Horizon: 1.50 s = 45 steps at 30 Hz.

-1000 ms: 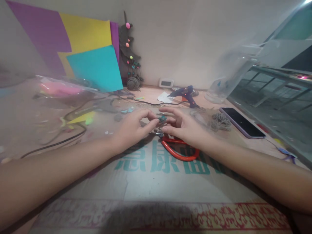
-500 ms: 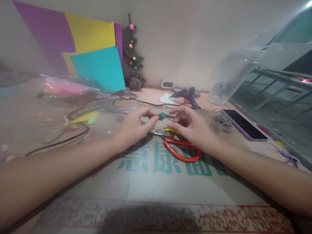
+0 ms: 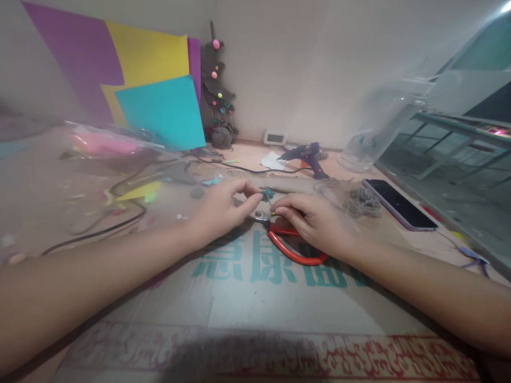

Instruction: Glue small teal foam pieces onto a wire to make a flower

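Note:
Between my hands is a small teal piece (image 3: 268,194), pinched at its left edge by the thumb and forefinger of my left hand (image 3: 227,207). A thin grey strand (image 3: 270,203) runs from that piece to the closed fingertips of my right hand (image 3: 317,221), which seem to pinch its end. Beneath my right hand lie scissors with red handles (image 3: 295,256); their metal pivot shows between the hands, and the blades are hidden under my left hand.
A dark glue gun (image 3: 305,157), a white display (image 3: 275,138) and a clear jug (image 3: 361,143) stand behind. On the right are grey yarn (image 3: 363,202) and a phone (image 3: 401,205). A black cable (image 3: 99,231), yellow paper (image 3: 139,191) and a plastic bag (image 3: 107,143) lie left.
My right hand has moved slightly down and left, its fingers closing together near the strand. It now covers more of the scissors' handles. My left hand has barely shifted, still pinching the teal piece.

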{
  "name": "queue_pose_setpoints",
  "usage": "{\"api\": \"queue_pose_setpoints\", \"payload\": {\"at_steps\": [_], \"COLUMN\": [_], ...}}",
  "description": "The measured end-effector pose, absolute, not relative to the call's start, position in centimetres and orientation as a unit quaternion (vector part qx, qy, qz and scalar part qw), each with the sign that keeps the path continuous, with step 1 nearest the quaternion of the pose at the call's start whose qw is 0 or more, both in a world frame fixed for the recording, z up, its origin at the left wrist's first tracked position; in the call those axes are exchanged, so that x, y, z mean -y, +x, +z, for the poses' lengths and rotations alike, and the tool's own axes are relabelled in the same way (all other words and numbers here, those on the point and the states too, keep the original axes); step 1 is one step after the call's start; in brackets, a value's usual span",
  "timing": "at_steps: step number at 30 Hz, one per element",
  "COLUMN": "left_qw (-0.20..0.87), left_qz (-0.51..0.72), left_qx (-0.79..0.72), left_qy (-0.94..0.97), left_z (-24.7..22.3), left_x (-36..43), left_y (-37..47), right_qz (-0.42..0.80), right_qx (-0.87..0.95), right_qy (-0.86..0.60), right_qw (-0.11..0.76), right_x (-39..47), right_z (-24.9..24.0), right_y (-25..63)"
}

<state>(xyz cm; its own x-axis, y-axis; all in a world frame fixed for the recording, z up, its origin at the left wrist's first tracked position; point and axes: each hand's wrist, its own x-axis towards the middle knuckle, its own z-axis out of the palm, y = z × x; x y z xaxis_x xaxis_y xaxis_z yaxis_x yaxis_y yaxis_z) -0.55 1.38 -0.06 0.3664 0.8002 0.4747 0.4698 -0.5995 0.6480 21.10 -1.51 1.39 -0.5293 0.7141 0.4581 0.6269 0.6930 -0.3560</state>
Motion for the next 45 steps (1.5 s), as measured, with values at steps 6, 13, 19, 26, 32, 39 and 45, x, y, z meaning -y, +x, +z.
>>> {"api": "queue_pose_setpoints", "payload": {"at_steps": [6, 13, 19, 26, 32, 39, 45], "left_qw": [0.198, 0.206, 0.184, 0.158, 0.128, 0.145, 0.156], "left_qz": [0.401, 0.402, 0.408, 0.426, 0.450, 0.444, 0.433], "left_qx": [-0.388, -0.397, -0.383, -0.367, -0.355, -0.366, -0.369], "left_qy": [0.806, 0.799, 0.808, 0.812, 0.809, 0.805, 0.808], "left_z": [-0.2, -0.1, -0.2, -0.3, -0.4, -0.3, -0.3], "left_x": [-1.3, -1.2, -1.2, -1.2, -1.1, -1.2, -1.1], "left_y": [-0.5, -0.5, -0.5, -0.4, -0.5, -0.3, -0.4], "right_qz": [0.121, 0.184, 0.272, 0.541, 0.532, 0.261, 0.277], "right_qx": [0.870, 0.807, 0.749, 0.620, 0.620, 0.737, 0.749], "right_qy": [-0.393, -0.441, -0.486, -0.443, -0.457, -0.488, -0.478], "right_qw": [0.273, 0.347, 0.358, 0.357, 0.352, 0.387, 0.365], "right_x": [1.4, 1.3, 1.1, 1.7, 1.9, 1.5, 2.1], "right_z": [1.2, 0.6, 1.1, 1.5, 1.6, 1.6, 1.8], "right_y": [21.1, 21.3, 20.7, 19.4, 19.5, 20.3, 20.0]}}
